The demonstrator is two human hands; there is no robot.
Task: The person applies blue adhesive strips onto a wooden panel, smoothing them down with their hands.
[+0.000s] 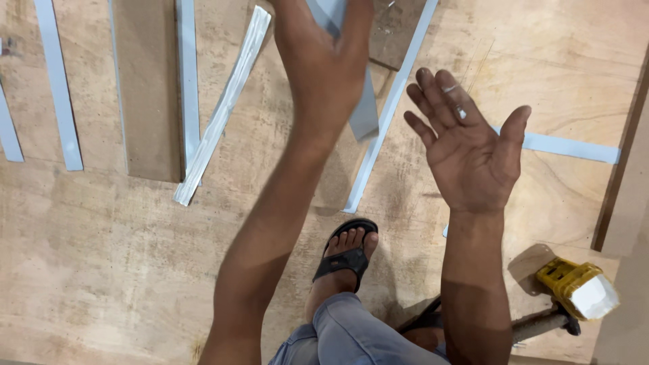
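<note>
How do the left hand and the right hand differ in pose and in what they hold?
The left hand is closed around a grey-blue strip, while the right hand holds nothing. The left hand shows its back to the camera; the right hand shows its open palm with fingers spread. The left hand reaches further out over the plywood floor than the right hand. Both are bare and raised above the floor.

Brightness: even, warm, moderately bright across the plywood floor (101, 257).
Shadows: soft and short, beside the sandalled foot (348, 250) and left of the yellow tool (578, 287).
Glare: mild sheen on the pale strips (223, 101).
Blur: motion smear on the left hand (324, 61) and its grey strip (362, 111).
Focus: right hand (470, 152) sharp, floor grain clear.
Distortion: slight wide-angle bending near edges.
</note>
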